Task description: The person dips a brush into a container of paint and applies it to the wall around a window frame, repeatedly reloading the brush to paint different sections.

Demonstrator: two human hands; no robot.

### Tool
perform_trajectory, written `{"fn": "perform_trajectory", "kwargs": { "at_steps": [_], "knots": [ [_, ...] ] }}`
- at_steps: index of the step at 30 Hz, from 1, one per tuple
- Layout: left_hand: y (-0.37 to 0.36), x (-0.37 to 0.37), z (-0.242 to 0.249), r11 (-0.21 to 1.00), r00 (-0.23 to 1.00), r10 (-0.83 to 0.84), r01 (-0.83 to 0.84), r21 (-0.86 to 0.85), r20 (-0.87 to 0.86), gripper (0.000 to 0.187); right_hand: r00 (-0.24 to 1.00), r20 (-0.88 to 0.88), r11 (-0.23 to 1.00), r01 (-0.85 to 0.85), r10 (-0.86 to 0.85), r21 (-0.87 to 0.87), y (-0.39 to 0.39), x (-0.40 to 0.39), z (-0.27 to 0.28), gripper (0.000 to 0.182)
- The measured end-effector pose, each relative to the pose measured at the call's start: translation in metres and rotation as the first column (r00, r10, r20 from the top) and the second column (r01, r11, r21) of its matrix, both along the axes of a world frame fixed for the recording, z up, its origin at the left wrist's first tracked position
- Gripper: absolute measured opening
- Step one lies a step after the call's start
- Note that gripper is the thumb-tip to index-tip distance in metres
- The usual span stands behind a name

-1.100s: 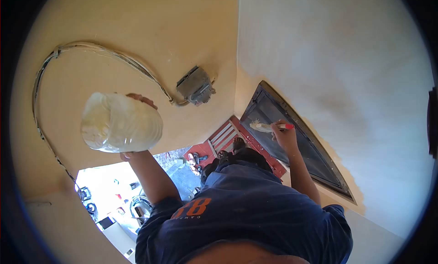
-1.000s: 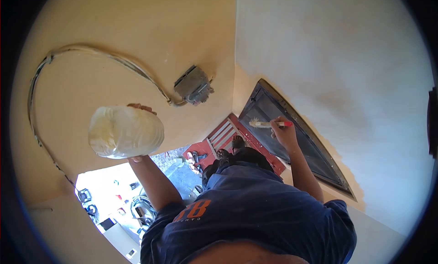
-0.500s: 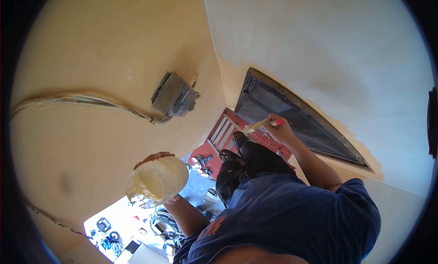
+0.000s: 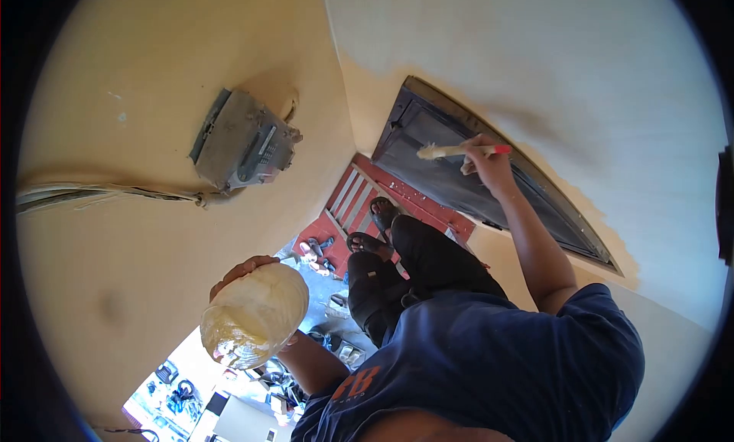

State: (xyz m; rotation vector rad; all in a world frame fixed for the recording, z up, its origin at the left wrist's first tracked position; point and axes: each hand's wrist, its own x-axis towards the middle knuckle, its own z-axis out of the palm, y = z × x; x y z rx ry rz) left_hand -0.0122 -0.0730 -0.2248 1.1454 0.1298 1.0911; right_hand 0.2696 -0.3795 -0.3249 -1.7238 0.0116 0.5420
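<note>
My left hand [image 4: 243, 274] is wrapped round a whitish plastic container [image 4: 264, 304], tilted, with pale yellow paint in its mouth. My right hand [image 4: 486, 160] grips a paintbrush [image 4: 451, 151] by its red-tipped handle, its bristles pointing left. Behind the brush lies a dark framed window [image 4: 443, 174] in the wall, and the bristles appear in front of its panel; whether they touch it cannot be told. The wall [image 4: 550, 60] around that frame is white with a yellowish band along the edge.
A dusty electrical box [image 4: 245, 140] with cables [image 4: 107, 191] is fixed to the yellow wall [image 4: 176, 52]. Far below, a ladder [image 4: 353, 201] stands by red flooring [image 4: 428, 212]. Sandals [image 4: 315, 247] and scattered items lie on the ground.
My right hand and the brush have moved up and slightly right, over the dark window. The container has shifted slightly left and down, and the camera view has shifted.
</note>
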Motion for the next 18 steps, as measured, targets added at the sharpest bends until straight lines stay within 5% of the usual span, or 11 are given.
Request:
{"fn": "perform_trajectory", "kwargs": {
  "at_steps": [2, 9, 12, 15, 16, 18],
  "knots": [
    [0.005, -0.002, -0.012, 0.988, 0.986, -0.043, 0.066, 0.142, -0.159, 0.104, 0.999, -0.022, 0.999, 0.040, -0.040, 0.026, -0.001, 0.010, -0.002, 0.009],
    [-0.004, 0.003, -0.065, 0.992, 0.996, -0.051, 0.059, 0.112, -0.068, 0.110, 0.996, 0.044, 0.991, 0.069, -0.075, 0.113, -0.022, 0.029, -0.027, 0.013],
    [0.009, -0.011, -0.099, 0.970, 0.966, -0.131, 0.171, 0.170, -0.224, 0.113, 0.998, 0.030, 0.989, 0.057, -0.061, 0.133, -0.036, 0.038, -0.032, 0.017],
    [0.036, -0.030, -0.139, 0.896, 0.767, -0.442, 0.404, -0.186, -0.464, 0.107, 0.995, 0.075, 0.986, 0.047, -0.059, 0.160, -0.053, 0.042, -0.037, 0.016],
    [0.013, -0.003, -0.126, 0.883, 0.755, -0.466, 0.432, -0.184, -0.461, 0.107, 0.993, 0.079, 0.984, 0.076, -0.089, 0.160, -0.057, 0.043, -0.040, 0.016],
    [-0.043, 0.041, -0.106, 0.961, 0.958, -0.248, 0.262, -0.090, 0.142, 0.121, 0.994, 0.066, 0.977, 0.072, -0.087, 0.201, -0.067, 0.042, -0.045, 0.014]
  ]
}}
